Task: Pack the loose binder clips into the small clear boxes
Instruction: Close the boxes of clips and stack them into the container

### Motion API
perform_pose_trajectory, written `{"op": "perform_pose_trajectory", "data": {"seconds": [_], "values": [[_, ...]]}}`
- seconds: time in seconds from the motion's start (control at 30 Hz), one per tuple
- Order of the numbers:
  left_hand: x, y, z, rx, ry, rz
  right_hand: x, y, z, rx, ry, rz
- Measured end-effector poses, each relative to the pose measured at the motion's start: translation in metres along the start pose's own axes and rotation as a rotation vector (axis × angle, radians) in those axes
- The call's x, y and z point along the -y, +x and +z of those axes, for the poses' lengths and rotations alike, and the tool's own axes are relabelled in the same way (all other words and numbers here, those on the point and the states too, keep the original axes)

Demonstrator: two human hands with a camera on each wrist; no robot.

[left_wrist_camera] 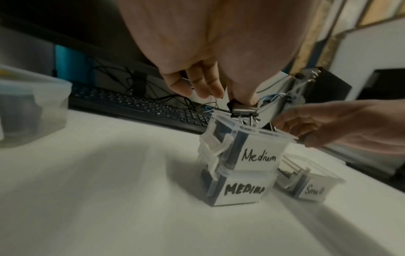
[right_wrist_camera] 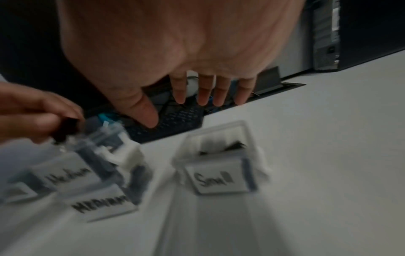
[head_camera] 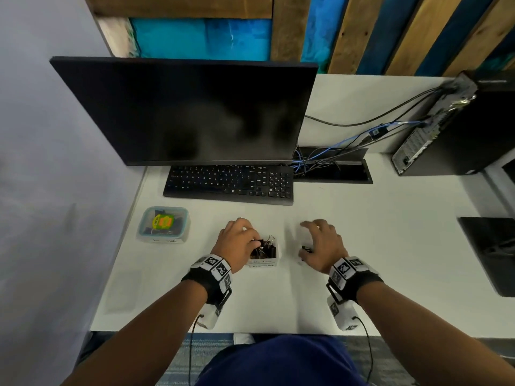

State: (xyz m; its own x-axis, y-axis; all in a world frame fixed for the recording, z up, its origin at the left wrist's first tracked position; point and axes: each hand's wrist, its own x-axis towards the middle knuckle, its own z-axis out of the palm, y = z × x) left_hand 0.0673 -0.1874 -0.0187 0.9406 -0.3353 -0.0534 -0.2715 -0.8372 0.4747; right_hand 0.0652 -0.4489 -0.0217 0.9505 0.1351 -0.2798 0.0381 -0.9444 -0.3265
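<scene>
Left wrist view shows your left hand (left_wrist_camera: 219, 57) pinching a binder clip (left_wrist_camera: 243, 110) at the brimful upper "Medium" box (left_wrist_camera: 258, 147), right hand (right_wrist_camera: 175, 52) spread, holding nothing, over the "Small" box (right_wrist_camera: 219, 166); forcing it could topple the stacked boxes across the worktop (left_wrist_camera: 109, 199).

Head view: from above, facing forward and down over the white surface (head_camera: 362, 232), well back, taking in monitor (head_camera: 189, 112), keyboard (head_camera: 228, 185) and both forearms. Left wrist view: low and close, looking along the left hand (left_wrist_camera: 208, 60) toward the stacked boxes marked Medium (left_wrist_camera: 247, 155). Right wrist view: equally low and close, blurred, facing the box marked Small (right_wrist_camera: 221, 173); shared across both wrist views, those labelled boxes and the keyboard behind.
</scene>
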Motion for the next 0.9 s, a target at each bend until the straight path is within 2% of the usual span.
{"op": "perform_pose_trajectory", "data": {"seconds": [0.07, 0.13, 0.2, 0.3, 0.43, 0.6, 0.9], "values": [[-0.002, 0.000, 0.000, 0.017, -0.027, -0.023, 0.018, 0.003, -0.005, -0.049, 0.143, -0.144], [-0.005, 0.000, -0.002, 0.058, -0.049, -0.038, 0.038, 0.006, -0.005, -0.008, 0.243, -0.243], [-0.007, -0.001, -0.003, 0.071, -0.114, -0.082, 0.052, 0.008, -0.003, 0.045, 0.219, -0.286], [-0.007, -0.005, -0.005, 0.086, -0.139, -0.117, 0.061, 0.013, 0.002, 0.071, 0.161, -0.290], [-0.006, -0.009, -0.007, 0.111, -0.085, -0.061, 0.065, 0.015, 0.003, 0.079, 0.127, -0.299], [-0.004, -0.004, -0.014, 0.070, -0.095, -0.131, 0.069, 0.015, -0.001, 0.121, 0.085, -0.295], [-0.013, 0.003, -0.020, 0.112, -0.110, -0.119, 0.070, 0.019, -0.014, 0.174, 0.105, -0.319]]}}
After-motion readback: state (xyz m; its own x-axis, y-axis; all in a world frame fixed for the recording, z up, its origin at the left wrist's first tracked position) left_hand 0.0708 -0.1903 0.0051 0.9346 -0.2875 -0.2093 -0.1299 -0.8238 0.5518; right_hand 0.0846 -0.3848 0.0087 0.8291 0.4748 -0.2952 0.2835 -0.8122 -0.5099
